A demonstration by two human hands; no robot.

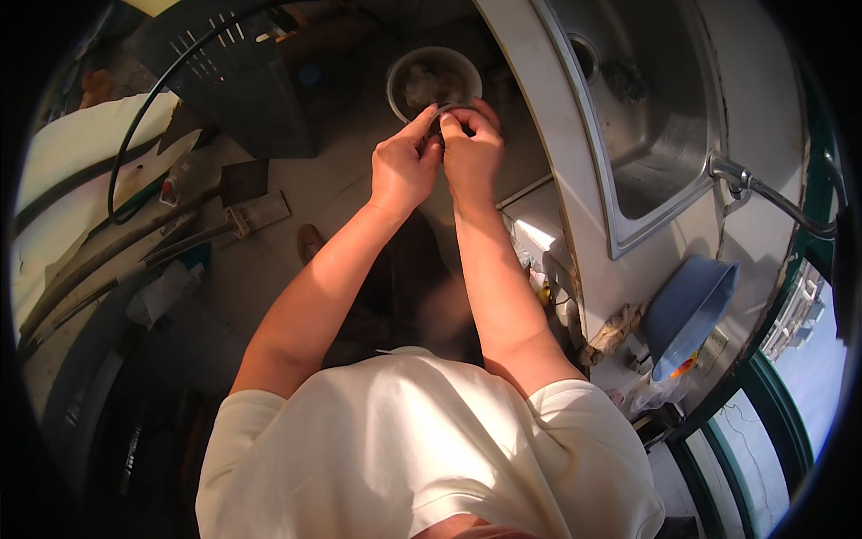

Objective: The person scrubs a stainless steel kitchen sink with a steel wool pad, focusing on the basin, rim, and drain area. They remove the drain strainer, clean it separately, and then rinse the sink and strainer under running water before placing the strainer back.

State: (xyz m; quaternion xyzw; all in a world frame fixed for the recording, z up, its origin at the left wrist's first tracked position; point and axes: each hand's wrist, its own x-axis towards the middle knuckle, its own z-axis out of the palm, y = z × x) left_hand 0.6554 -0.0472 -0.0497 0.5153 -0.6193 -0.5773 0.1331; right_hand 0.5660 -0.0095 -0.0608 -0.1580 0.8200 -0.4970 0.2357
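My left hand (405, 162) and my right hand (474, 151) meet in front of me, both gripping a thin curved dark strip or ring (452, 108); its exact kind is not clear. Fingers hide much of it. Just beyond and beneath the hands, a round pale-rimmed bucket or bowl (477, 76) stands on the floor. Inside it lie some pale and brownish contents, too dim to identify.
At right a counter (549, 128) holds a stainless steel sink (667, 162), a faucet (731, 172) and a tilted blue plastic basin (687, 316). A dark slotted plastic crate (236, 87) stands upper left. Long poles (182, 246) and a black cable (138, 111) are at left.
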